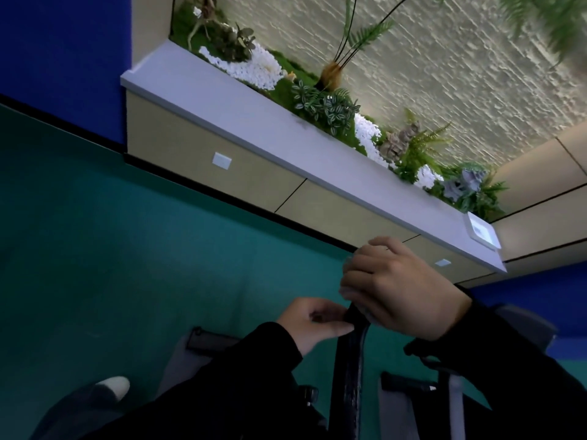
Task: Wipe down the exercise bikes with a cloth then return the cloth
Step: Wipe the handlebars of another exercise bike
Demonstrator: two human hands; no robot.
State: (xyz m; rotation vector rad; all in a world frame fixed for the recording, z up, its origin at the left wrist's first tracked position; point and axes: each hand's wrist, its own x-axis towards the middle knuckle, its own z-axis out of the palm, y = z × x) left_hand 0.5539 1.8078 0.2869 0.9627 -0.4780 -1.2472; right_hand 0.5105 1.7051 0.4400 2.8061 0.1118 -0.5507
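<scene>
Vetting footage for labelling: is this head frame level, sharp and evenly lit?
Head view: strongly tilted, the ledge slightly bowed by the wide lens; ferns at top right motion-smeared; right hand, left hand and cloth soft; textured wall bright, bike bar nearly black.

1. This looks like a gym or fitness room in a shared or commercial building rather than a home.
2. The teal floor (95, 249) is a smooth, seamless sports-type surface that runs to a dark skirting.
3. A black bar (347, 376) of an exercise machine rises in the foreground, and grey machine parts (178, 360) stand on the floor beside it.
4. The walls are deep blue (63, 42), with beige panels (178, 147) that carry white wall plates (222, 160).
5. A long white ledge (254, 128) fronts a decorative bed of ferns and leafy plants (324, 106), moss and white pebbles (254, 68), set against a lit, rough-textured stone-look wall (444, 74). That is lobby-style decoration.
</scene>
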